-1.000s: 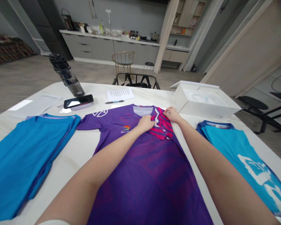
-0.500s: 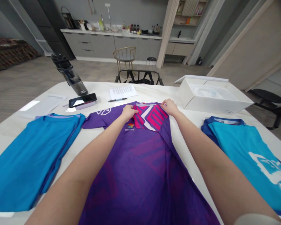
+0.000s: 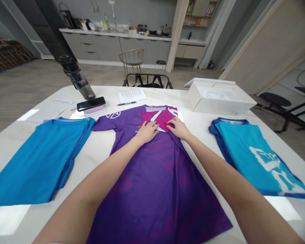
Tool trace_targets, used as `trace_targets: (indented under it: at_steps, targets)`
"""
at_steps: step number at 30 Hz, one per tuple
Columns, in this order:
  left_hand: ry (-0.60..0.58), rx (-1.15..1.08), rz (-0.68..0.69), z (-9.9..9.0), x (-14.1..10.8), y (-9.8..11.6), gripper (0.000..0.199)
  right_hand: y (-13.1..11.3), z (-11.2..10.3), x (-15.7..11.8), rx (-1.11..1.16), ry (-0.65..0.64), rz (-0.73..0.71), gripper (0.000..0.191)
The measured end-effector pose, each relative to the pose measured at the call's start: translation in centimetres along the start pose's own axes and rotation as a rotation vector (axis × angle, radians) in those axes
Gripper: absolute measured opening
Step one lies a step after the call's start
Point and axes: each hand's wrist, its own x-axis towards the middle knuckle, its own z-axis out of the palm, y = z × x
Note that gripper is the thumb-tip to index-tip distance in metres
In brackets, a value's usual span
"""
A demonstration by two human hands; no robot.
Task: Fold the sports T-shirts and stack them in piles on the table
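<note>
Across the middle of the frame, two hands rest on a purple shirt spread over a white table.

At upper centre of the shirt, the left hand lies with fingers extended and slightly parted on the edge of a pink-and-white patterned section folded across the chest; the right hand touches its right part with bent fingers, though whether they pinch the cloth cannot be told. A folded blue shirt lies at frame left, a turquoise shirt at frame right, a white open box at upper right, and a phone near a dark bottle at upper left.
</note>
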Motion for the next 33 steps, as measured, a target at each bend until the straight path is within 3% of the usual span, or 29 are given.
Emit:
trace_targets:
  at_steps: [3,7,14,18,21,27,33]
  targets:
    - [0.022,-0.006,0.022,0.5,-1.2,1.8,0.043,-1.2,-0.4,-4.6,0.018,-0.016,-0.011,0.024]
    - [0.031,-0.042,0.149,0.6,-1.8,5.3,0.043,-2.0,-1.4,-10.7,0.028,-0.055,0.042,0.029]
    - [-0.003,0.005,0.311,1.2,-3.1,12.0,0.035,-3.5,-3.3,-20.1,-0.071,-0.067,0.260,0.027]
    - [-0.043,0.087,0.426,2.1,-4.3,15.0,0.034,-4.2,-4.5,-25.2,-0.119,-0.110,0.370,0.027]
    - [-0.032,0.145,0.432,2.7,-5.1,16.8,0.034,-4.6,-5.2,-28.8,-0.133,-0.150,0.443,0.025]
    - [0.038,0.238,0.308,3.4,-5.8,18.9,0.030,-6.3,-7.0,-33.3,-0.098,-0.144,0.481,0.023]
    - [0.187,0.149,0.244,1.1,-7.4,17.7,0.028,-11.5,-10.1,-34.1,0.096,-0.019,0.309,0.025]
